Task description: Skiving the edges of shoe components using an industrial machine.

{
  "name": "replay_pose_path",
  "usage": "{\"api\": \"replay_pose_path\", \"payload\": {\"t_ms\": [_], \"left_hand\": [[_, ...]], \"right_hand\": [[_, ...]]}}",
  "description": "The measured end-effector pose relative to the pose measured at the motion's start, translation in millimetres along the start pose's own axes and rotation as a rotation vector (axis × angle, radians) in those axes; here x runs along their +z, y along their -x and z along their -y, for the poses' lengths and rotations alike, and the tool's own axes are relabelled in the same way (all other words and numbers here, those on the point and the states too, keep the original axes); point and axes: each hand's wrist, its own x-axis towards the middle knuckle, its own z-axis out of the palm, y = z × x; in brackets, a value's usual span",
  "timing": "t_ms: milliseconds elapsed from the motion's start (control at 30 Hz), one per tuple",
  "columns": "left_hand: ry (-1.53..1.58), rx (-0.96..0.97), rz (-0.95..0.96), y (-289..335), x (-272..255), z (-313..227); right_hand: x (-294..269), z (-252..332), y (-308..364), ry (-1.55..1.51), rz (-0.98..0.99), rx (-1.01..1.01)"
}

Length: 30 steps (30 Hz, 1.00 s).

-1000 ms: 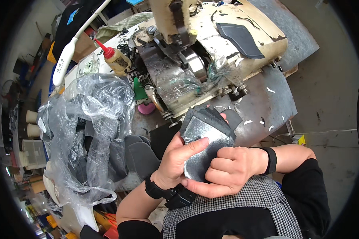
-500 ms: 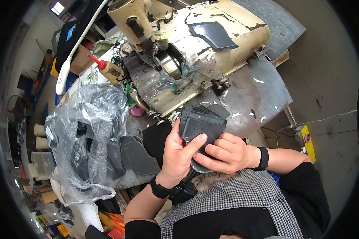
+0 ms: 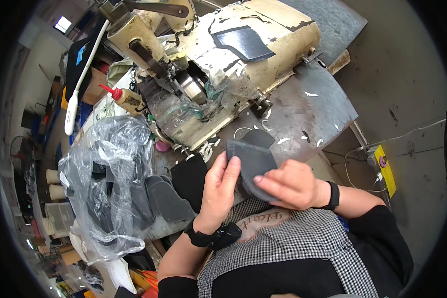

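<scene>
A stack of dark grey cut material pieces (image 3: 256, 164) is held in front of my apron, close to the table's near edge. My left hand (image 3: 220, 185) grips its left side, thumb pressed on the top face and fingers behind. At the lower right edge, my right hand (image 3: 292, 185) pinches the stack with curled, slightly blurred fingers. Just beyond it, a loose dark rounded piece (image 3: 259, 138) lies on the metal table (image 3: 303, 111). To the left of my left hand are a black piece (image 3: 189, 175) and several flat grey pieces (image 3: 171, 201).
A worn cream machine (image 3: 278, 35) with a shiny metal drum (image 3: 191, 88) stands ahead, a dark cut piece (image 3: 244, 43) on top. Clear plastic bag (image 3: 109, 193) with grey pieces sits left, near a red-tipped bottle (image 3: 126, 98). White scraps (image 3: 283, 140) dot the table.
The fanned stack now looks squared up, turned and shifted slightly right. My right hand has moved to its lower right edge; my left thumb has slid toward its left edge. The view has shifted slightly.
</scene>
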Motion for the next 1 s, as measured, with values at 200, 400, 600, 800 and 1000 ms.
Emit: {"api": "replay_pose_path", "payload": {"t_ms": [200,400,600,800,1000], "left_hand": [[-1.232,0.397,-0.029,-13,-19,20],[-1.5,0.351,0.065,-22,-16,33],[-1.515,0.28,0.076,-33,-14,25],[-1.569,0.112,0.032,-44,-15,18],[-1.406,-0.04,0.026,-45,-18,13]], "right_hand": [[-39,-21,15,-0.31,-0.127,0.876],[-50,-47,40,-0.861,-0.469,1.45],[-52,-62,55,-0.902,-0.489,1.569],[-52,-80,70,-0.919,-0.362,1.68],[-51,-94,71,-0.841,-0.198,1.696]]}}
